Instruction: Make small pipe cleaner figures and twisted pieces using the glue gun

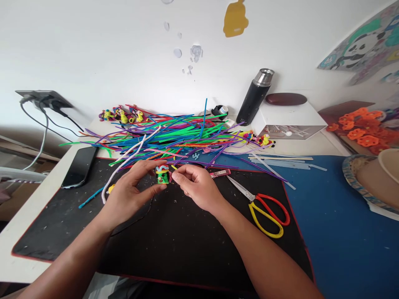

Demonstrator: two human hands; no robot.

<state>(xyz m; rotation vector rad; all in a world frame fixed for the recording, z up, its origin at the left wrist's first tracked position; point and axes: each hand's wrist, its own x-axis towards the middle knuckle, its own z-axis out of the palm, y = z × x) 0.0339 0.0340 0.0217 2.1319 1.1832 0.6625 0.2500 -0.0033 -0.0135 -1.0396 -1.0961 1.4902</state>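
My left hand [132, 193] grips a small figure [162, 176] between thumb and fingers; it is green with a red, yellow and light blue top. Just right of the figure, my right hand [199, 187] pinches a short yellow strip [173, 167], its tip pointing up and left. The hands are close together above the black mat [187, 245]. Scissors [258, 207] with one red and one yellow handle lie open to the right of my right hand. Behind both hands spreads a pile of coloured pipe cleaners [187, 133].
A phone [79, 167] lies at the left. Small colourful figures [121, 115] sit at the back left. A black flask [254, 97] stands beside a white box [293, 116]. Clear sticks [280, 161] lie on the blue mat [343, 245], with a woven-rimmed container [358, 182] at the right.
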